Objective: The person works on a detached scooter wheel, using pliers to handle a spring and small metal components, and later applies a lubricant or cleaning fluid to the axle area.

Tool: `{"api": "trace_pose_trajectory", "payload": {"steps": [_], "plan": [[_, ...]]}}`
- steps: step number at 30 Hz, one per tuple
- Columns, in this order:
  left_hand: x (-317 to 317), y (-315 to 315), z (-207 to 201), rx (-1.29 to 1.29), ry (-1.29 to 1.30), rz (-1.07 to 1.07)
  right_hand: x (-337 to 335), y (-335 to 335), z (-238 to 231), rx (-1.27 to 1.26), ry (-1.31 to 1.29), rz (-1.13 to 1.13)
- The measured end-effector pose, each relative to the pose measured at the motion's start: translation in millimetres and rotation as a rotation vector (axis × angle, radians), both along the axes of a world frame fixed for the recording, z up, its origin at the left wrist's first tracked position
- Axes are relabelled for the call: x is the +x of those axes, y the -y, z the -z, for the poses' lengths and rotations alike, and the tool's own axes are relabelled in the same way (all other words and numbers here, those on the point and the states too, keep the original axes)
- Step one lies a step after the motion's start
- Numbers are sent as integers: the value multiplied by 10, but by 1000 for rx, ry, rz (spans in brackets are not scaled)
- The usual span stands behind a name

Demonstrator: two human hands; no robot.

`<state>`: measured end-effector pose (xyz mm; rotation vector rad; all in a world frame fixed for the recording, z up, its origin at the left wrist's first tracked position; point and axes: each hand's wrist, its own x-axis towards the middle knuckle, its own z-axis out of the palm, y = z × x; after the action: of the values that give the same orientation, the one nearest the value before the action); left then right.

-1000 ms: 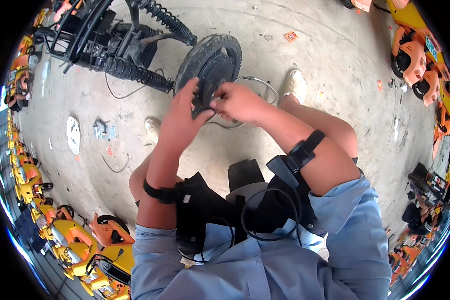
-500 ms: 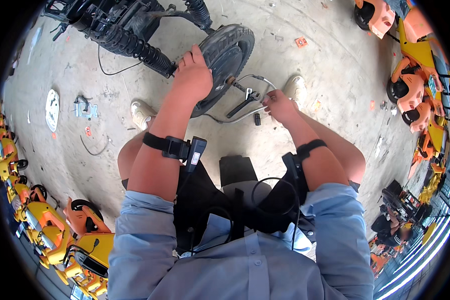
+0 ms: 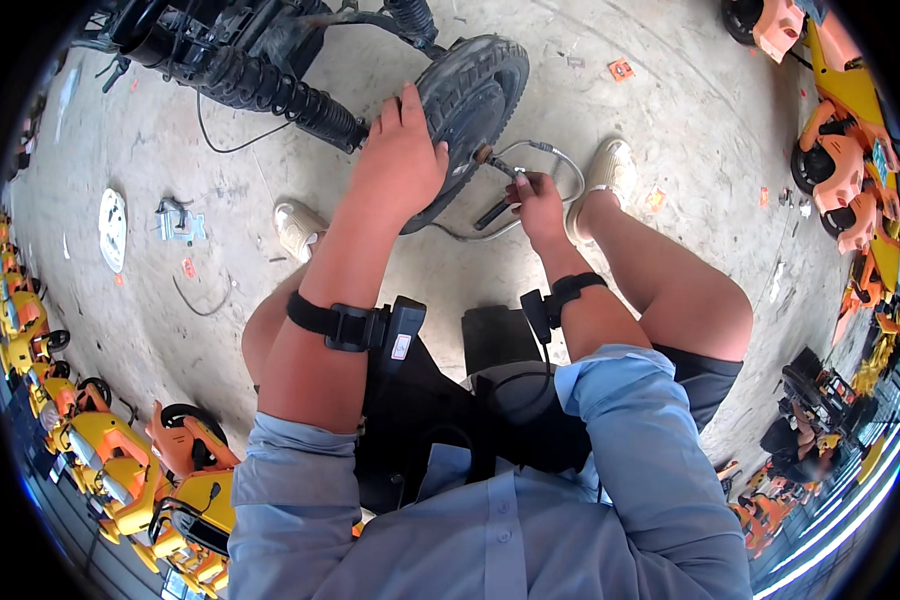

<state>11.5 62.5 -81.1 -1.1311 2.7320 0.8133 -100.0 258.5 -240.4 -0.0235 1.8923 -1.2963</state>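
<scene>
Concrete floor point(image 3: 700, 160) spreads wide around you, scooters point(image 3: 838, 150) edging it at two and eight o'clock; the wheel point(image 3: 478, 105) stands at twelve, your left hand point(image 3: 400, 165) half-open against it, right hand point(image 3: 538, 208) curled by the black-handled tool point(image 3: 491, 214), grip unclear.

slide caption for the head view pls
Left hand against a black wheel, right hand at a black-handled tool beside it.
</scene>
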Motion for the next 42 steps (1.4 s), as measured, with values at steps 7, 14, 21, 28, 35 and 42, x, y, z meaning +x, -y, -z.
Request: {"api": "trace_pose_trajectory", "payload": {"steps": [7,14,21,28,35,42], "plan": [[140,3,-7,50,-22,-66,33,67,-38,64,-28,28],[188,-52,6,79,-25,-122,-154,107,-6,450,-356,-229],[179,-131,-242,133,24,-100,-478,500,-1240,92,-254,2],[15,-571,-243,391,-153,-63,-223,619,-2178,105,32,-133],[-108,-581,-146,951,-642,-261,-407,230,-1345,-51,65,61],[-397,-955,187,1410,-739,-508,-411,127,-1421,-127,156,69]]}}
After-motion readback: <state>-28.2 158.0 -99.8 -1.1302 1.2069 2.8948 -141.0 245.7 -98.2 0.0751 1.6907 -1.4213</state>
